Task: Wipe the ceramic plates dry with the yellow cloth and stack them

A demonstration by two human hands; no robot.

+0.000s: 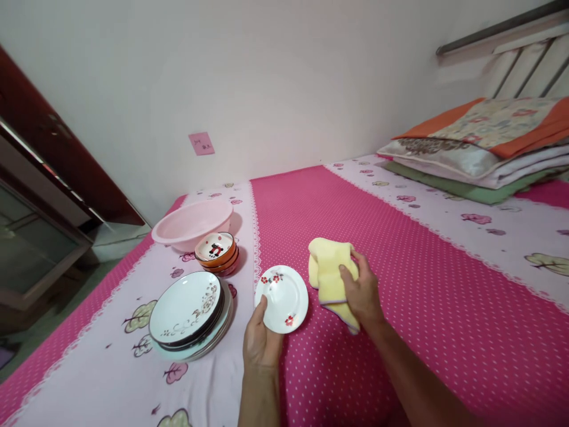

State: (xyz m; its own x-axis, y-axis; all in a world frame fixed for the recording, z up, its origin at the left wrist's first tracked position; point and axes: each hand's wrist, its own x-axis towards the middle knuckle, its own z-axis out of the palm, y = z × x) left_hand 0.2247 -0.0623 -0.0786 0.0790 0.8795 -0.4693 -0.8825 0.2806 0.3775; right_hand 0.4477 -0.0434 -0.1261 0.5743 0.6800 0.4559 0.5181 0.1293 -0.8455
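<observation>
In the head view, my left hand [261, 341] grips a small white plate [284, 299] with red flowers, thumb over its near-left rim and fingers beneath. The plate is tilted toward me above the bed. Just to its right, my right hand [362, 290] is closed on a folded yellow cloth [331, 270], thumb on top, its other fingers partly hidden behind. A small gap separates cloth and plate. Left of my left hand stands a stack of larger plates [186, 308], the top one white with a brown floral pattern. Behind that sits a stack of small orange-rimmed bowls [216, 249].
A pink plastic basin [191, 222] stands behind the bowls, near the wall. Everything rests on a bed with a pink dotted and tree-print sheet [293, 201]. Folded bedding [480, 148] is piled at the far right by the headboard. The bed's left edge drops to the floor.
</observation>
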